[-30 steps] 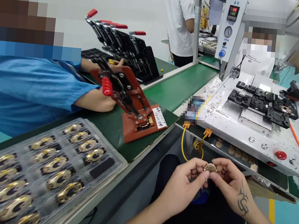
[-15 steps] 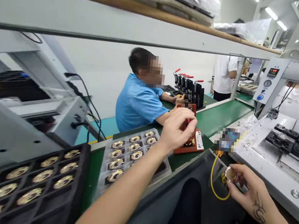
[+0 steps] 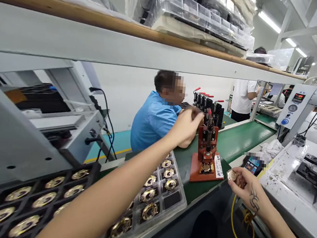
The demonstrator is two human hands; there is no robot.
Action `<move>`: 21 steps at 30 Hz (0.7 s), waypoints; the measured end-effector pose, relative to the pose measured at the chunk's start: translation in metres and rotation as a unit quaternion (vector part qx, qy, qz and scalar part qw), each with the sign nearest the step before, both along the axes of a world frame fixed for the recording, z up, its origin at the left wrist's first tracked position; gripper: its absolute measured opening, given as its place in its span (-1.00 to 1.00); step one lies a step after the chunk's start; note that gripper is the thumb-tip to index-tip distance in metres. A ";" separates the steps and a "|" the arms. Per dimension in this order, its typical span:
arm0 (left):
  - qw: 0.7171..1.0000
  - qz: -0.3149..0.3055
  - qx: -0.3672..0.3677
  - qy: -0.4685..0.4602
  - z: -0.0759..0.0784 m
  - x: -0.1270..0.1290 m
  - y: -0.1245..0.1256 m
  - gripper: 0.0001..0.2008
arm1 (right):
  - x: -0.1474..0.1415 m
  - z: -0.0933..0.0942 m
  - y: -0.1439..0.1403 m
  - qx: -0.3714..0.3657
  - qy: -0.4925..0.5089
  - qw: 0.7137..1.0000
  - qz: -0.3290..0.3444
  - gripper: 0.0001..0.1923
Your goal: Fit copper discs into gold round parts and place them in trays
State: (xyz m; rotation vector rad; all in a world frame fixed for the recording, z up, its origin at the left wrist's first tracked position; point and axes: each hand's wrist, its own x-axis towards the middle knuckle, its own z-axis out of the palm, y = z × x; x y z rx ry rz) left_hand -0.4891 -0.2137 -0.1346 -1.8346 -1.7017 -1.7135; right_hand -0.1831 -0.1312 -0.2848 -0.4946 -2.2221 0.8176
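Note:
Beside the red toggle press [image 3: 205,157] my left hand [image 3: 187,125] hangs in the air, fingers loosely curled and somewhat blurred, thumb apart from them. It shows nothing held and looks clear of the press's upright red lever [image 3: 210,112]. A round gold watch part [image 3: 206,168] lies in the press's base. Between thumb and fingers, my right hand [image 3: 243,181] pinches a round gold watch case [image 3: 231,175], just right of the press. Under my left forearm stands a clear compartment tray [image 3: 184,201] with gold watch cases [image 3: 171,184].
A black tray [image 3: 95,172] of gold watch parts stands at lower left. Behind the press sits a co-worker in blue [image 3: 149,122] near black toggle presses [image 3: 212,109]. A shelf beam [image 3: 126,48] crosses overhead. At right are a grey machine [image 3: 289,161] and yellow cord [image 3: 232,223].
My left hand has moved left off the red press, uncovering its lever and base. My right hand has brought the watch case closer to the press. The view has shifted.

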 end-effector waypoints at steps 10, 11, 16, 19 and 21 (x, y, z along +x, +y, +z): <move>0.930 -0.038 -0.366 0.016 -0.171 0.030 0.009 -0.75 | -0.092 -0.038 0.061 0.029 -0.045 0.996 0.067 -0.87; 0.931 -0.033 -0.362 0.012 -0.174 0.031 0.015 -0.75 | -0.094 -0.041 0.064 0.027 -0.052 0.996 0.070 -0.87; 0.938 -0.028 -0.346 -0.020 -0.173 0.024 0.010 -0.77 | -0.099 -0.053 0.073 0.025 -0.083 0.992 0.090 -0.77; 0.940 -0.033 -0.336 -0.051 -0.161 0.010 -0.018 -0.78 | -0.115 -0.051 0.074 0.038 -0.106 0.987 0.113 -0.77; 0.943 -0.028 -0.322 -0.079 -0.147 -0.003 -0.041 -0.71 | -0.127 -0.048 0.073 0.044 -0.118 0.983 0.134 -0.77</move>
